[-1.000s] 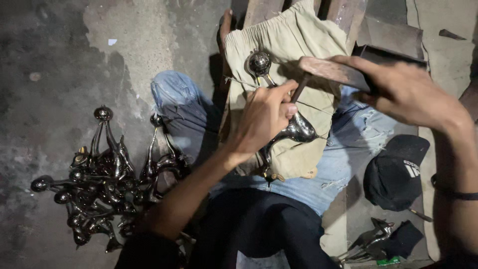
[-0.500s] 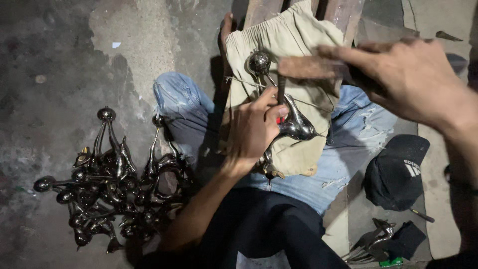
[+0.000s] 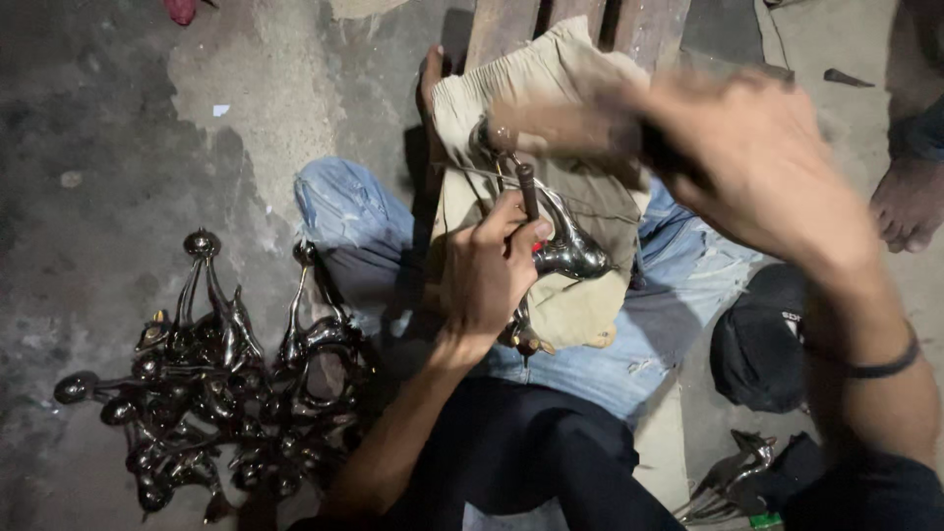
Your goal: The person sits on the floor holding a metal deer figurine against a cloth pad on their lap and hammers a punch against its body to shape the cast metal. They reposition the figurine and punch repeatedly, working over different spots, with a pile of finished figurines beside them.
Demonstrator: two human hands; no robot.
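Observation:
My left hand (image 3: pixel 487 270) grips a thin dark metal punch (image 3: pixel 528 192), held upright with its tip on a shiny curved metal piece (image 3: pixel 572 254). That piece lies on a beige cloth (image 3: pixel 590 300) spread over my lap. My right hand (image 3: pixel 777 162) is closed on the dark handle of a hammer (image 3: pixel 565 128). The hammer is blurred with motion and its head is just above the top of the punch. A dark band circles my right wrist.
A pile of several similar shiny metal pieces (image 3: pixel 216 383) lies on the concrete floor at left. A black cap (image 3: pixel 767 344) and a few more metal pieces (image 3: pixel 728 477) sit at right. Wooden planks (image 3: pixel 506 25) lie behind the cloth. Another person's foot (image 3: pixel 910 202) is at the right edge.
My right hand has swung the hammer leftward over the punch and is now blurred with motion. My left hand keeps the punch on the metal piece.

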